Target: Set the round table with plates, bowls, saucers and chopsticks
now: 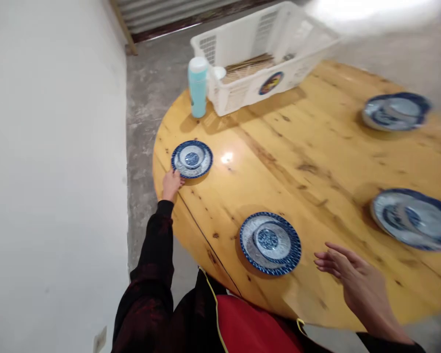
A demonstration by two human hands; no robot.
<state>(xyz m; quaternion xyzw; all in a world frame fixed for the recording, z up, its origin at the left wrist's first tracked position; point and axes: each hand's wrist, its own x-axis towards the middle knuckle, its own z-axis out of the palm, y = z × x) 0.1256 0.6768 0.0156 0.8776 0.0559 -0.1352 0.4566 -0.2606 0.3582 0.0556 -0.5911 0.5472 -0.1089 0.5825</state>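
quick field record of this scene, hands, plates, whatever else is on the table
surface: round wooden table
left hand: fingers touch the near rim of the far-left plate, which carries a small bowl
right hand: open, above the table edge, holding nothing, just right of the near plate
near plate: carries a small bowl in its middle
other plates: right plate and far-right plate, both blurred
crate: white plastic, at the far edge, sticks inside
bottle: teal, upright, left of the crate
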